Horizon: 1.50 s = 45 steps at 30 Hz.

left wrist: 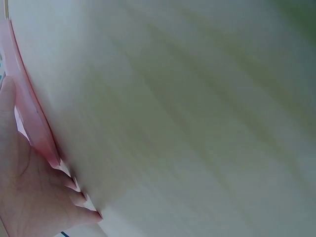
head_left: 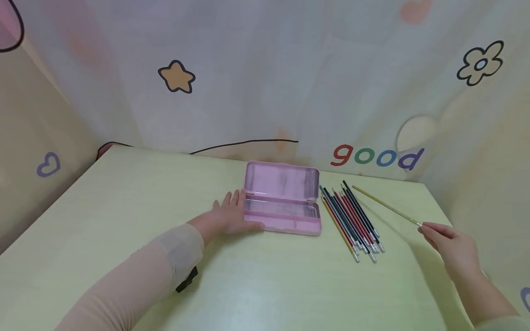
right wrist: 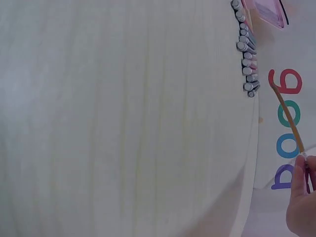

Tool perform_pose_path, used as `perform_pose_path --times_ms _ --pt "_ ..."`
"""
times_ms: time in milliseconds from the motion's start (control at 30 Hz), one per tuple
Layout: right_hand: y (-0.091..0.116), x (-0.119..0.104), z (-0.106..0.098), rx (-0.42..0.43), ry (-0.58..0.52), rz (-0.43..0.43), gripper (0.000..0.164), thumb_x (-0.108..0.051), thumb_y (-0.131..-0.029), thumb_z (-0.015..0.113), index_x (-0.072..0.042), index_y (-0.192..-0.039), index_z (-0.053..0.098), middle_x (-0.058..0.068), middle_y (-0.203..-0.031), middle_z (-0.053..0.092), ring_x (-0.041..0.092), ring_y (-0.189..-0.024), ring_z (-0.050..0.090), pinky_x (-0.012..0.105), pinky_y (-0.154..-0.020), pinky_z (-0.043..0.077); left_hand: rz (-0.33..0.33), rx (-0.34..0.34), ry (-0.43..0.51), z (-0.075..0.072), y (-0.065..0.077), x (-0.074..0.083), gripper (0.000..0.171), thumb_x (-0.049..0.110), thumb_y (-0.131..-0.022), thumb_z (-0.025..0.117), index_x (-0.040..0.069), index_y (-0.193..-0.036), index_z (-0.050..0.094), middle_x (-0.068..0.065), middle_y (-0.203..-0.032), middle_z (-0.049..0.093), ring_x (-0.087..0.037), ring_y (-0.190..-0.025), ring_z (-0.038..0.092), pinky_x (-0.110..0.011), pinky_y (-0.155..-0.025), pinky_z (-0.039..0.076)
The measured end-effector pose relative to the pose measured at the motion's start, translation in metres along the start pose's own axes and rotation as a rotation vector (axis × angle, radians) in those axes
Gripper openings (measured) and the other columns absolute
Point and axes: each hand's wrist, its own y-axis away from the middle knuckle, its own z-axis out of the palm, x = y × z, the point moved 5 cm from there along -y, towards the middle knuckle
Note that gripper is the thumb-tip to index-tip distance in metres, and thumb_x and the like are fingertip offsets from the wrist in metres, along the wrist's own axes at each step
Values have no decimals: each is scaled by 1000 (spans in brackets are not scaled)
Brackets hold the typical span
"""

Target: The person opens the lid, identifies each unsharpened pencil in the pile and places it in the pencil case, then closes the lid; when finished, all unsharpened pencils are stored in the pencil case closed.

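A pink pencil case (head_left: pixel 283 225) lies with its lid raised at the back of the table, and no pencils show inside it. My left hand (head_left: pixel 232 217) rests against its left side with the fingers spread and straight; in the left wrist view the thumb lies along the pink edge (left wrist: pixel 32 108). Off to the right, my right hand (head_left: pixel 455 248) pinches a yellow pencil (head_left: pixel 385 203) by its white end, holding it raised above the table. Between the case and that hand lies a loose bunch of pencils (head_left: pixel 352 220) in red, black, blue and yellow.
The pale table (head_left: pixel 265 285) runs back to a hanging cloth (head_left: pixel 256 82) printed with a star, a flower and the word "good". Cloth also hangs along the left and right sides. The pencils' white ends (right wrist: pixel 247 47) point toward the table's front.
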Motion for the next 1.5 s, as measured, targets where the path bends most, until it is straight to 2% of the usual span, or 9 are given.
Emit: perform_pose_path --times_ms 100,233,467,700,967,1100,1200,1333,1500 --pt "-3 -4 8 -16 -78 -25 11 -17 -86 68 -25 -84 74 -14 -78 70 -5 -75 64 8 -67 47 -1 10 10 -3 1 0 114 72 -78 50 2 -148 -7 -19 -154 2 -38 -140 -2 -59 -107 5" --pt "-4 -6 19 -58 -156 -49 14 -11 -87 66 -22 -84 75 -11 -80 70 -1 -77 66 11 -70 48 1 10 18 2 -2 -3 116 74 -76 50 3 -148 -7 -19 -154 2 -39 -140 -2 -60 -107 5" --pt "-10 -5 32 -88 -149 -57 10 -12 -86 68 -18 -89 75 -10 -86 70 1 -82 66 15 -73 49 0 4 3 1 -3 -2 116 75 -76 49 3 -148 -6 -18 -155 1 -37 -140 -2 -58 -108 5" --pt "-8 -15 54 -172 -155 -81 13 -7 -87 65 -16 -91 74 -10 -89 68 2 -84 66 17 -75 49 -4 5 3 1 0 -2 116 75 -76 48 3 -148 -6 -19 -154 1 -37 -140 -2 -58 -108 5" --pt "-9 -21 78 -197 -41 -74 16 -9 -89 63 -7 -102 71 -12 -89 66 -1 -85 64 17 -77 48 6 14 0 1 -1 -2 115 74 -77 48 2 -148 -6 -19 -154 2 -38 -140 -2 -59 -107 6" --pt "-11 -22 95 -213 34 -74 30 -12 -89 63 5 -113 64 -12 -91 65 -2 -86 63 17 -79 48 6 18 12 2 -2 -3 115 75 -77 48 3 -148 -7 -18 -154 1 -37 -140 -2 -58 -108 5" --pt "-15 -24 110 -215 137 -64 43 -17 -90 63 12 -121 54 -9 -93 63 0 -87 62 17 -80 48 -6 7 15 1 -2 -4 116 75 -76 48 3 -148 -8 -18 -154 1 -36 -140 -2 -58 -108 5" --pt "-18 -24 127 -209 265 -35 47 -22 -91 62 10 -125 52 1 -103 63 2 -88 62 20 -82 48 -9 -4 7 1 -1 -5 115 74 -77 48 3 -148 -7 -18 -154 1 -37 -140 -2 -57 -108 5" --pt "-20 -25 142 -209 321 -3 44 -24 -91 62 4 -124 56 13 -115 59 13 -97 61 21 -84 48 -1 -1 -1 0 -1 -2 115 75 -77 47 4 -148 -9 -17 -155 0 -36 -140 -3 -57 -108 5"
